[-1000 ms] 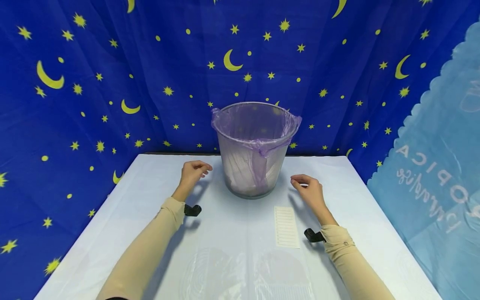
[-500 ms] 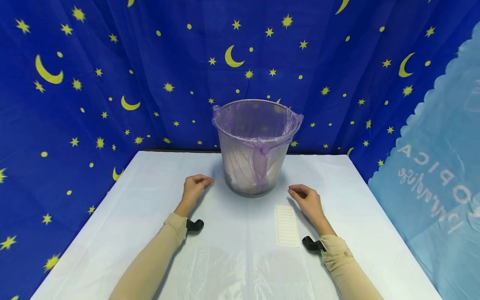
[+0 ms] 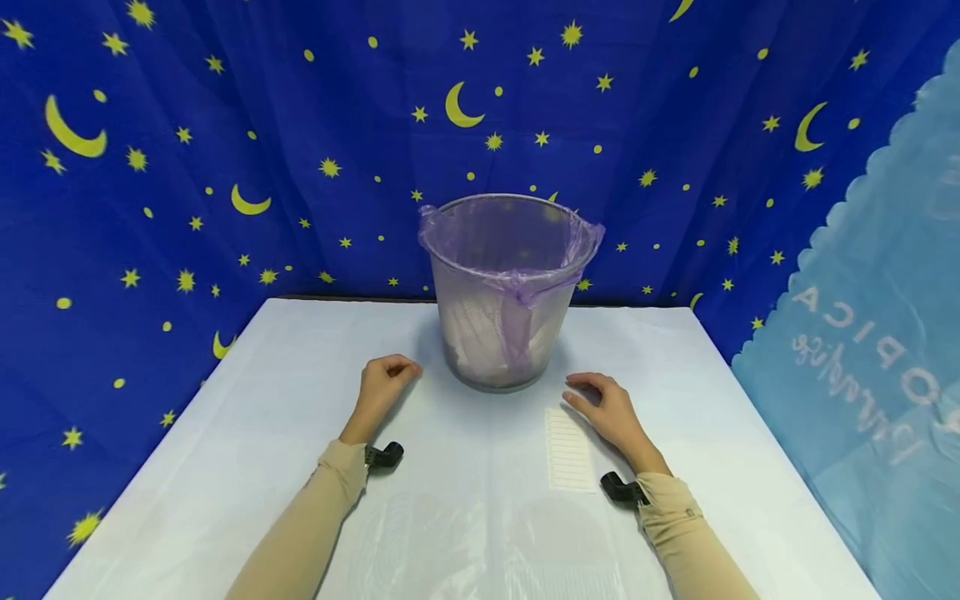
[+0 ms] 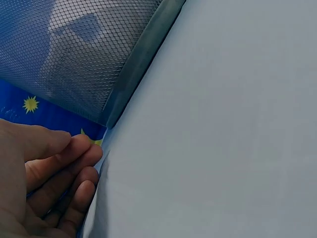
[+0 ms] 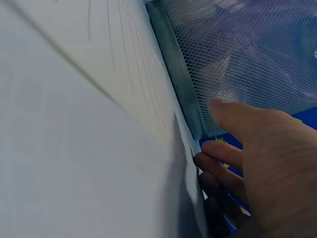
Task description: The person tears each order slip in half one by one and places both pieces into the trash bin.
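A mesh wastebasket (image 3: 465,325) stands upright at the back of the white table, lined with a thin purple bag (image 3: 517,287) folded over its rim. Pale crumpled stuff shows low inside through the mesh. My left hand (image 3: 384,387) rests on the table to the basket's front left, apart from it. Its fingers are loosely bent, thumb against the forefinger, with nothing held. To the front right lies my right hand (image 3: 609,408), empty, its thumb parted from the fingers. Just beside that hand is a lined paper slip (image 3: 568,450).
A clear plastic sheet (image 3: 480,542) covers the table's near part. Behind and to the left hangs a blue curtain (image 3: 337,100) with moons and stars; a light blue cloth (image 3: 885,333) hangs at the right. Black camera mounts (image 3: 386,456) sit on both wrists.
Both hands have lowered toward the table and drawn slightly nearer to me. The right thumb has spread away from the fingers. Basket and paper stay put; the head view has shifted slightly.
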Action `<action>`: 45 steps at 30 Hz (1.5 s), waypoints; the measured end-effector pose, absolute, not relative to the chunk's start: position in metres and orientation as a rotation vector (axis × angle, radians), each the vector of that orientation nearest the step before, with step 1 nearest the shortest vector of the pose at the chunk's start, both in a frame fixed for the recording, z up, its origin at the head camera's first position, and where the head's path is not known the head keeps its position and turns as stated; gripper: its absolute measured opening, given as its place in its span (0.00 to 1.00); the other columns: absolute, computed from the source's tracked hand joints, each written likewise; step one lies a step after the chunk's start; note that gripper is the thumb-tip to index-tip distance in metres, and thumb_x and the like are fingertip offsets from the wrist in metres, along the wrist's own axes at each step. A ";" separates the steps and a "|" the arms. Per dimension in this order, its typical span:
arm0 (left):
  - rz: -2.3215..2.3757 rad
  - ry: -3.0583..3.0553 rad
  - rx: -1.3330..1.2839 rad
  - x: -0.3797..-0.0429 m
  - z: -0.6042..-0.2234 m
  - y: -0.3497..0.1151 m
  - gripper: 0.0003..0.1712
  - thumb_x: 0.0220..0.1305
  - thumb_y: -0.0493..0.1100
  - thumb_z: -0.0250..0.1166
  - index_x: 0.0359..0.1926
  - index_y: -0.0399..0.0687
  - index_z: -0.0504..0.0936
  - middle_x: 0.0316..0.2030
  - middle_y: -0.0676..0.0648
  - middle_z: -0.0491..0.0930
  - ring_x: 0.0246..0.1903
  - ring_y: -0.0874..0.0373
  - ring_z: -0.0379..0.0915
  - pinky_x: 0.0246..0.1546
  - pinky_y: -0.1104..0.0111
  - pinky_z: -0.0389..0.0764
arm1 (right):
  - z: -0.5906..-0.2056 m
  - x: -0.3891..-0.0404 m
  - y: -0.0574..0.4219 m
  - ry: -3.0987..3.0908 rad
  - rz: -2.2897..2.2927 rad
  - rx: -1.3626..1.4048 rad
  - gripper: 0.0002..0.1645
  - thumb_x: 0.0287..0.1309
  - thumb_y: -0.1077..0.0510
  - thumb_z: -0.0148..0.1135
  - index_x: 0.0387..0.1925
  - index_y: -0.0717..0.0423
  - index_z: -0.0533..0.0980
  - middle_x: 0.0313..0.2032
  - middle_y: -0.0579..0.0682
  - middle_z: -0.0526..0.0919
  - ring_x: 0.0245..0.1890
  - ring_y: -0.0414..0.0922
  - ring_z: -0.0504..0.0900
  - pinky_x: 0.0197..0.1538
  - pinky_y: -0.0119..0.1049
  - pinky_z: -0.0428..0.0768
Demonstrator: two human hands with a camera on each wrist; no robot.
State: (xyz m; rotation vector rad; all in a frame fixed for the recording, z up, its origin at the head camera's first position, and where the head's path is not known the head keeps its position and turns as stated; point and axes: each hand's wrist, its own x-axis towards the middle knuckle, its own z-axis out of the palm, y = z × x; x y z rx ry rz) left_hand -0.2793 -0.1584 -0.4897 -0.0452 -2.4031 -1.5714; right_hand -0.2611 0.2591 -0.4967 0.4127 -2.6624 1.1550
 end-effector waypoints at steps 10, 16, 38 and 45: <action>-1.585 -2.396 -0.057 -0.277 -0.491 -0.152 0.04 0.64 0.37 0.73 0.35 0.40 0.92 0.34 0.42 0.91 0.31 0.61 0.80 0.39 0.74 0.75 | -0.488 -0.252 0.256 -2.762 0.899 0.625 0.33 0.58 0.43 0.79 0.60 0.55 0.83 0.59 0.58 0.81 0.60 0.59 0.77 0.64 0.60 0.74; -1.619 -2.407 -0.090 -0.266 -0.493 -0.130 0.03 0.63 0.36 0.75 0.34 0.39 0.92 0.32 0.43 0.90 0.29 0.64 0.78 0.37 0.73 0.76 | -0.485 -0.247 0.252 -2.792 0.801 0.685 0.35 0.54 0.45 0.82 0.59 0.57 0.83 0.51 0.54 0.83 0.51 0.52 0.79 0.56 0.54 0.78; -1.572 -2.473 -0.381 -0.247 -0.491 -0.092 0.04 0.64 0.34 0.73 0.33 0.44 0.92 0.31 0.47 0.90 0.28 0.64 0.80 0.36 0.72 0.79 | -0.476 -0.241 0.237 -2.734 0.849 0.727 0.15 0.51 0.55 0.84 0.38 0.52 0.85 0.37 0.46 0.84 0.40 0.43 0.80 0.47 0.42 0.79; -1.571 -2.475 -0.380 -0.246 -0.491 -0.093 0.04 0.64 0.34 0.73 0.32 0.45 0.93 0.30 0.47 0.90 0.28 0.64 0.80 0.35 0.73 0.78 | -0.477 -0.241 0.235 -2.744 0.878 0.722 0.11 0.53 0.57 0.83 0.34 0.50 0.85 0.31 0.43 0.83 0.36 0.41 0.77 0.43 0.38 0.76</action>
